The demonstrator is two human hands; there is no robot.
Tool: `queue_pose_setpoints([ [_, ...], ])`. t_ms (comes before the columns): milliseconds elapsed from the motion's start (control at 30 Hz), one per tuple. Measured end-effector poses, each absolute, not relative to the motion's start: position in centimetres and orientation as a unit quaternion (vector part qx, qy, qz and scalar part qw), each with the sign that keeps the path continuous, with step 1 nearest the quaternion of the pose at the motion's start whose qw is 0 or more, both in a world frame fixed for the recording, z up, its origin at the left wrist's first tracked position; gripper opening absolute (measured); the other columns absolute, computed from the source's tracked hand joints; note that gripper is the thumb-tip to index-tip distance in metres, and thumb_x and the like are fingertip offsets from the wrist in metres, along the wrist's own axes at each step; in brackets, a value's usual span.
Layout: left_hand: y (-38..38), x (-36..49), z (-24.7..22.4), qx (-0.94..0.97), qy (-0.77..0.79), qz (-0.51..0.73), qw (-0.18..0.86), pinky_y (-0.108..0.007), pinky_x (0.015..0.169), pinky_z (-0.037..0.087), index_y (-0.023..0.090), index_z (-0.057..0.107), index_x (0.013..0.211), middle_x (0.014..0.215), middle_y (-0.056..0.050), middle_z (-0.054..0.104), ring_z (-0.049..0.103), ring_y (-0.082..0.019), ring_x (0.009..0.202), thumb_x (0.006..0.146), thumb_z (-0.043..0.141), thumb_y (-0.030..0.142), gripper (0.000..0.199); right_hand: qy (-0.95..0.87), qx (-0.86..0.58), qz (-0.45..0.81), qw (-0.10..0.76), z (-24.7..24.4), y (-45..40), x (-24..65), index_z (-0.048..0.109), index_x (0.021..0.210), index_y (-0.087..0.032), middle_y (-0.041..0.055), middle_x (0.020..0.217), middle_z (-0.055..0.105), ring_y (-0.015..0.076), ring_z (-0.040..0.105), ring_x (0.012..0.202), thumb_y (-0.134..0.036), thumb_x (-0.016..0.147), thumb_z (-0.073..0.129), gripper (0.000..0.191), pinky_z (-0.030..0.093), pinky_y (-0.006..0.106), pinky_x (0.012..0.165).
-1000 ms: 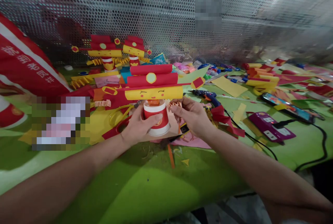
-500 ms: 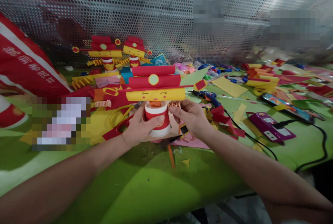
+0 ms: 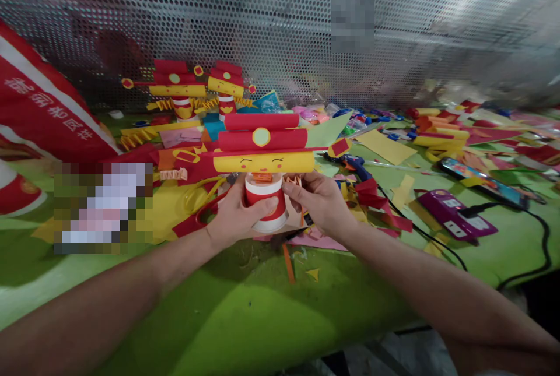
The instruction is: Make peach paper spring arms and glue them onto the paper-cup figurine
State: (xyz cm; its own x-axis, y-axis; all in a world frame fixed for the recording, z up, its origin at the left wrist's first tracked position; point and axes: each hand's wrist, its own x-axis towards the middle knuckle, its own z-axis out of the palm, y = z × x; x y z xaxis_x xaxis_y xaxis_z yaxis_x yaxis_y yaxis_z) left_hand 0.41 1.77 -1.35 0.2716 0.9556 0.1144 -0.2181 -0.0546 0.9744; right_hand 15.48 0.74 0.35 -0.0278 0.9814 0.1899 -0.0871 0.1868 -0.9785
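A red and white paper cup (image 3: 263, 194) stands upright in front of me, gripped around its left side by my left hand (image 3: 238, 213). Above the cup sits a yellow paper roll with a drawn face (image 3: 264, 162), topped by a red paper hat (image 3: 262, 140) with a pale round badge and a diamond-marked tag at each side. At the cup's right side, my right hand (image 3: 321, 198) is closed, pinching a pleated orange paper strip (image 3: 292, 180) between thumb and fingers. A folded orange piece joins the face to the cup.
Two similar paper figures (image 3: 177, 87) stand at the back left. Rightward lie a blue glue gun (image 3: 347, 160), a purple power socket (image 3: 457, 215) with a black cable, and a phone (image 3: 481, 181). Paper scraps and red scissors (image 3: 205, 210) surround the cup. A perforated metal panel (image 3: 271, 20) rises behind.
The paper figure's head and hat have shifted slightly right and down, tilting a little. Both hands keep nearly the same hold.
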Motion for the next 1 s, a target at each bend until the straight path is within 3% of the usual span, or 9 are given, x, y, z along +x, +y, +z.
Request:
queue_pose_setpoints([
  [533,1.59,0.22,-1.38,0.562,0.354,0.490,0.565,-0.041,0.089,0.047,0.017,0.058,0.104,0.105,-0.009,0.066,0.060,-0.026,0.100,0.062,0.073,0.034,0.048,-0.516,-0.417,0.488,0.568,0.50,0.63,15.21,0.056,0.065,-0.017,-0.0063,0.049,0.049,0.0046,0.036,0.040,-0.042,0.052,0.079,0.036,0.032,0.021,0.036],
  [1000,1.80,0.17,-1.82,0.560,0.340,0.499,0.566,-0.036,0.088,0.048,0.020,0.060,0.105,0.107,-0.007,0.066,0.059,-0.025,0.102,0.062,0.074,0.034,0.048,-0.534,-0.418,0.473,0.562,0.19,0.70,15.34,0.053,0.064,-0.018,-0.0066,0.048,0.047,0.0049,0.038,0.039,-0.044,0.057,0.076,0.035,0.033,0.021,0.036],
])
